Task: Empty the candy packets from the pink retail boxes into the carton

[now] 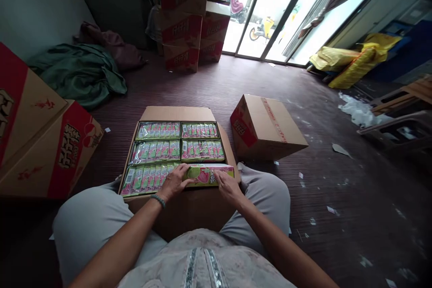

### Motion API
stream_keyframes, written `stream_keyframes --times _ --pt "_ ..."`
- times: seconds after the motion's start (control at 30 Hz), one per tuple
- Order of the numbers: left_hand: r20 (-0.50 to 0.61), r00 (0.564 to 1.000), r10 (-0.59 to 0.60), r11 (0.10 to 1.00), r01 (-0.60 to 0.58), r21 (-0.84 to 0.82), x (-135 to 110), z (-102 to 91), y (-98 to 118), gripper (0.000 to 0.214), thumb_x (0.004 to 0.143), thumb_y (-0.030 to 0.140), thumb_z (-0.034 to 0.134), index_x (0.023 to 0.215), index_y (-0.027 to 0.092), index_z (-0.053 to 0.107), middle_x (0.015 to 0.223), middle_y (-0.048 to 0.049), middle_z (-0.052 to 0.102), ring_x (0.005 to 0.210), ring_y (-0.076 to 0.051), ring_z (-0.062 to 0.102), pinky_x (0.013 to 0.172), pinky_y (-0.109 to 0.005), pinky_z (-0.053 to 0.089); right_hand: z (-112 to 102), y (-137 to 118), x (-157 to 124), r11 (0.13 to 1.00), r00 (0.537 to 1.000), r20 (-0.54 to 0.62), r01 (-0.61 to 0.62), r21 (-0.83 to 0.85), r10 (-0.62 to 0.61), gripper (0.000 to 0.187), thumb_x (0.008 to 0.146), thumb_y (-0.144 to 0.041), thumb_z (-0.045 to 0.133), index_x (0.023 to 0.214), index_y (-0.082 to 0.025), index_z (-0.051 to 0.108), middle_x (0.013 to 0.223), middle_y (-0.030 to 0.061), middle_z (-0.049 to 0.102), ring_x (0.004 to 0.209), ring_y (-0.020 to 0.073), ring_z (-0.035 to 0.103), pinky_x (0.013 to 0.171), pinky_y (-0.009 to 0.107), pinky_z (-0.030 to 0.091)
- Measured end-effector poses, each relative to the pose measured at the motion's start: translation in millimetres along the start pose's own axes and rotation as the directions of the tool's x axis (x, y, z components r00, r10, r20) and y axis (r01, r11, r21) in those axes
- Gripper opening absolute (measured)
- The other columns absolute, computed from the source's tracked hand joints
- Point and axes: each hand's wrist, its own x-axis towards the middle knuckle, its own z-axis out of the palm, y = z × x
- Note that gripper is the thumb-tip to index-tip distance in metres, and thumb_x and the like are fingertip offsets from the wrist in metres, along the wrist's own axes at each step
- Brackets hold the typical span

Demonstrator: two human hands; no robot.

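An open cardboard carton [232,153] stands between my knees, with several display boxes of green-and-pink wrapped packets [158,150] in rows inside. At its near right corner is a green-and-pink display box [204,176], tilted so that a printed side faces me. My left hand [173,183], with a beaded bracelet on the wrist, grips this box's left end between thumb and fingers. At the right end my right hand [227,185] holds it, fingers on the printed side. The undersides of both hands are hidden.
A taped carton [270,121] sits on the floor right of the open one. Large red-and-brown cartons [67,144] stand at left, and more cartons [182,31] are stacked by the glass doors. Green cloth [81,74], yellow sacks [357,60] and paper scraps lie about.
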Motion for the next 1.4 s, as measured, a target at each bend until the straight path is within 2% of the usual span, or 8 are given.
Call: stream_keyframes --times 0.13,0.27,0.4,0.73,0.97,1.2,1.3,1.4 --pt "0.001 1.0 -0.017 0.999 0.017 -0.04 10 0.4 -8 0.064 0.085 0.039 0.061 0.143 0.022 0.039 0.137 -0.0144 0.049 0.127 -0.029 0.049 0.106 -0.046 0.042 -1 -16 8 0.964 0.999 0.023 -0.028 -0.263 0.035 0.033 0.1 -0.034 0.033 0.114 -0.023 0.06 0.109 0.0068 0.065 0.096 0.019 0.062 0.077 0.026 0.042" --pt "0.117 0.993 0.032 0.999 -0.028 -0.034 4 8.0 -17 0.111 0.058 0.036 0.085 0.151 0.028 0.024 0.154 -0.0171 0.025 0.141 -0.039 0.027 0.112 -0.054 0.032 1 -24 16 0.879 0.99 0.14 0.057 -0.474 0.011 0.029 0.097 -0.029 0.038 0.118 -0.023 0.058 0.097 0.0076 0.069 0.086 0.021 0.066 0.067 0.027 0.039" --pt "-0.023 1.0 -0.001 1.0 0.001 -0.026 7 16.6 -24 0.093 0.064 0.007 0.066 0.148 0.022 0.03 0.141 -0.0147 0.044 0.133 -0.031 0.04 0.112 -0.048 0.033 8 -37 19 0.815 0.983 0.177 0.141 -0.563 -0.048 0.032 0.1 -0.028 0.03 0.117 -0.022 0.057 0.092 0.0087 0.069 0.081 0.0209 0.067 0.066 0.027 0.04" --pt "-0.096 0.994 -0.057 0.996 0.051 -0.07 21 18.2 -34 0.068 0.062 0.022 0.067 0.128 0.019 0.049 0.122 -0.0115 0.059 0.115 -0.03 0.051 0.103 -0.044 0.041 8 -93 66 0.678 0.908 0.361 0.404 -0.614 -0.213 0.027 0.092 -0.011 0.038 0.105 -0.015 0.061 0.094 0.0141 0.067 0.087 0.0222 0.065 0.074 0.029 0.045" --pt "-0.06 0.995 -0.083 0.995 0.079 -0.064 23 13.4 -34 0.071 0.059 0.019 0.069 0.127 0.014 0.05 0.119 -0.0132 0.061 0.113 -0.03 0.051 0.098 -0.041 0.045 -20 -32 63 0.662 0.933 0.338 0.333 -0.671 -0.126 0.029 0.094 -0.012 0.038 0.11 -0.019 0.061 0.097 0.0122 0.069 0.09 0.0223 0.066 0.073 0.03 0.042" --pt "-0.055 0.993 -0.1 0.994 0.097 -0.059 22 14.4 -36 0.074 0.058 0.014 0.066 0.131 0.014 0.048 0.12 -0.0126 0.061 0.113 -0.029 0.049 0.099 -0.04 0.044 -94 55 46 0.627 0.97 0.217 0.103 -0.772 0.109 0.03 0.096 -0.018 0.038 0.104 -0.019 0.067 0.092 0.013 0.07 0.088 0.022 0.066 0.073 0.03 0.039" --pt "-0.059 0.992 -0.108 0.993 0.104 -0.061 22 15.8 -37 0.075 0.057 0.014 0.066 0.13 0.016 0.048 0.122 -0.0114 0.06 0.113 -0.028 0.049 0.101 -0.041 0.042 -111 59 42 0.637 0.981 0.123 0.0 -0.771 0.149 0.028 0.097 -0.027 0.039 0.103 -0.019 0.065 0.092 0.0108 0.07 0.087 0.0214 0.067 0.07 0.028 0.04" --pt "-0.061 0.992 -0.114 0.993 0.111 -0.048 22 17.0 -36 0.076 0.056 0.013 0.067 0.13 0.014 0.049 0.124 -0.0124 0.059 0.113 -0.029 0.048 0.102 -0.041 0.041 -85 38 48 0.761 0.995 0.1 0.072 -0.645 -0.009 0.048 0.089 -0.053 0.054 0.126 -0.021 0.054 0.111 0.0103 0.068 0.098 0.023 0.065 0.077 0.029 0.043"
